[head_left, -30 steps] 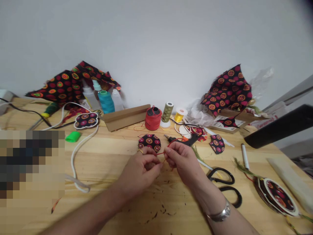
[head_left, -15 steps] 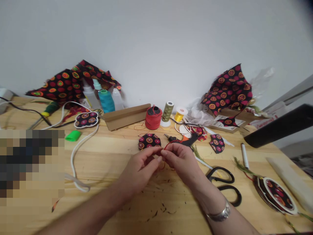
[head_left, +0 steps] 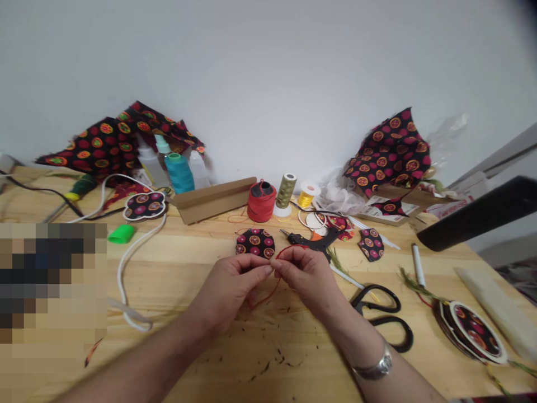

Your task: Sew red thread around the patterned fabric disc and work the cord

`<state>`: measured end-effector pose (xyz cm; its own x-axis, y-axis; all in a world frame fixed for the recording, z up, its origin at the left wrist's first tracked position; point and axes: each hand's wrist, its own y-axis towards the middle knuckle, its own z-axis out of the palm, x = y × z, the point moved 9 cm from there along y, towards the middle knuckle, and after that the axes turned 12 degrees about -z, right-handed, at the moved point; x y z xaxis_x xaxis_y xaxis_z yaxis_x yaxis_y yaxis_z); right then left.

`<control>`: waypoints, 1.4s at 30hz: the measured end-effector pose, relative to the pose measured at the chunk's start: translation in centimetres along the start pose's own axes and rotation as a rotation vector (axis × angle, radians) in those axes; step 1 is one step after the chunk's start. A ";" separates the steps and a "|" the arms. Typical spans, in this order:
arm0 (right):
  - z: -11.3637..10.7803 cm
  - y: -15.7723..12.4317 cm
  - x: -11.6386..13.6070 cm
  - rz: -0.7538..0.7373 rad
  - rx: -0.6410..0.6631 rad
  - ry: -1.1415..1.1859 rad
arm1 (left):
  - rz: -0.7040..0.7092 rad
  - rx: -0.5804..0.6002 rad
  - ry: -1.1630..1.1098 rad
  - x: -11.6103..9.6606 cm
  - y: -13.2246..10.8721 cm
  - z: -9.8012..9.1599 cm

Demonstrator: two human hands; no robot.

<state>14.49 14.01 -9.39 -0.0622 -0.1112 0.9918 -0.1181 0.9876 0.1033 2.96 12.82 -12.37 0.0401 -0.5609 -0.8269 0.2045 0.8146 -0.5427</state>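
Red thread [head_left: 274,291] loops below and between my two hands. My left hand [head_left: 239,282] pinches it, thumb and index finger pressed together. The fingertips of my right hand [head_left: 304,274] are closed on the thread too, touching or nearly touching those of the left. Just behind the hands lies a round patterned fabric piece [head_left: 255,243]. Beyond it stands a red spool [head_left: 261,202]. A black glue gun [head_left: 312,240] rests behind my right hand, partly covered by it. Black-handled scissors [head_left: 388,316] lie beside my right forearm.
Behind stand an olive spool [head_left: 286,191], a yellow spool [head_left: 307,195], a teal spool [head_left: 179,173] and a cardboard strip [head_left: 216,201]. A white cord [head_left: 121,268] and green cap [head_left: 121,234] lie left. Fabric-covered discs [head_left: 472,331], a marker [head_left: 418,265] and a black tube [head_left: 478,212] are right.
The fingertips of my left hand have closed together beside the right ones. The red thread now hangs in a wider loop under the hands. The view has shifted slightly.
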 end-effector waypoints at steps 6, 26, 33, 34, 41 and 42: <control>-0.2 0.0 0.0 0.009 -0.038 0.012 | -0.034 0.052 -0.069 0.3 0.0 0.2; 0.9 -0.4 -0.9 0.147 0.036 0.240 | -0.054 0.057 -0.076 0.5 0.1 0.3; 0.1 -0.1 0.4 -0.025 0.107 -0.114 | -0.047 0.034 -0.148 0.3 0.2 -0.2; -0.1 -0.1 0.8 -0.067 0.105 -0.177 | -0.041 0.033 -0.153 0.3 0.2 -0.3; -0.4 -0.4 1.8 -0.138 0.075 -0.397 | -0.041 0.030 -0.230 0.1 0.4 -0.6; -0.3 -0.5 1.9 -0.145 0.076 -0.392 | -0.042 0.023 -0.234 0.1 0.4 -0.6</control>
<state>14.75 13.35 -7.56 -0.4098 -0.2963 0.8627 -0.2247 0.9494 0.2194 2.42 13.13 -12.78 0.2565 -0.6150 -0.7457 0.2328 0.7881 -0.5699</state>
